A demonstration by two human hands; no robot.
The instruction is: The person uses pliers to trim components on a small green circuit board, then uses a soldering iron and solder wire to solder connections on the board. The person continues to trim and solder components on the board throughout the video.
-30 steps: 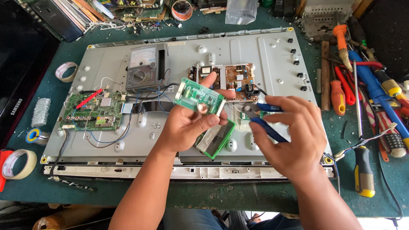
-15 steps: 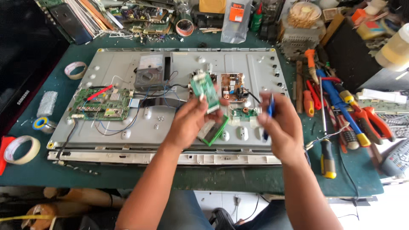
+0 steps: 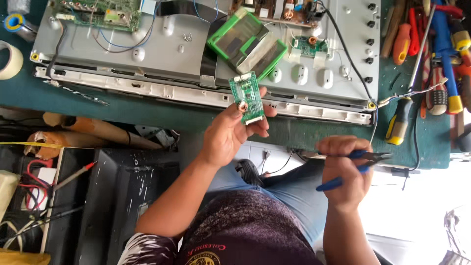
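Green circuit board, small and rectangular, pinched upright between thumb and fingers of the left hand, raised just in front of the near edge of the surface. A white connector shows at the board's top end and another at its bottom end; a round component sits near the thumb. Right hand closed around blue-handled pliers, dark tips pointing away to the right, held low over the lap, well apart from the board. Beyond the left hand lies a large grey metal back panel of a flat screen, its white frame edge facing the person. On the panel, just past the held board, rests a green-framed open casing; a smaller green board sits beyond the right hand. A bigger green main board with blue wires lies far off to the left of the left hand. A black cable runs down the panel's right part toward its corner. To the right of the right hand, on the green-covered surface, a cluster of hand tools: a yellow-and-black screwdriver, orange and red handles. A tape roll lies far left. Under the left arm, a black panel leans below the surface, a red-tipped probe resting across it.
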